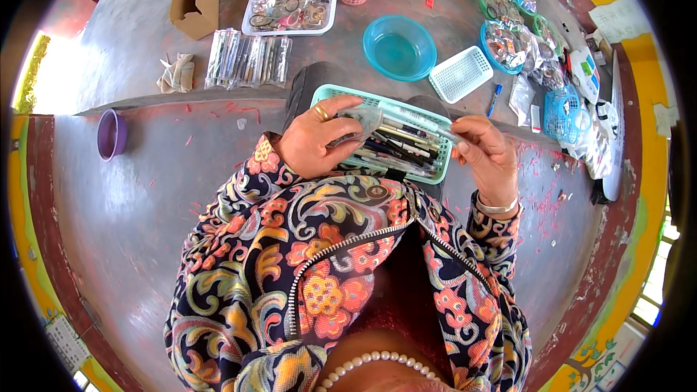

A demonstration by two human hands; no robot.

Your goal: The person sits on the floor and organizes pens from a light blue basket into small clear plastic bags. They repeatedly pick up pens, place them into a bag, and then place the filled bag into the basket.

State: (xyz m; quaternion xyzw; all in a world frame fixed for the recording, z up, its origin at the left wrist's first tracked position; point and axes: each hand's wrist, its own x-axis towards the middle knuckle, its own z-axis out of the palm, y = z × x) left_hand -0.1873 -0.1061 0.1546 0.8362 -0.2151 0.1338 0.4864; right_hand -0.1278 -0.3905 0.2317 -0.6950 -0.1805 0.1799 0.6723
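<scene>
A mint-green plastic basket [328, 91] rests on my lap, filled with several pens [410, 144] in black, white and cream. My left hand [319, 136], with a gold ring, reaches over the basket's left part. Its fingers are closed on a clear plastic sleeve [369, 120] that lies over some of the pens. My right hand [488, 158], with a bangle at the wrist, is at the basket's right end. Thumb and fingertips there are pinched together by the rim; what they hold, if anything, is too small to make out.
Ahead on the raised ledge lie clear packs of pens [247, 59], a cardboard box [194, 7], a white tray of small items [290, 11], a blue basin [399, 47] and a white basket [461, 74]. A blue marker [495, 99] lies farther right. A purple bowl [111, 135] stands left.
</scene>
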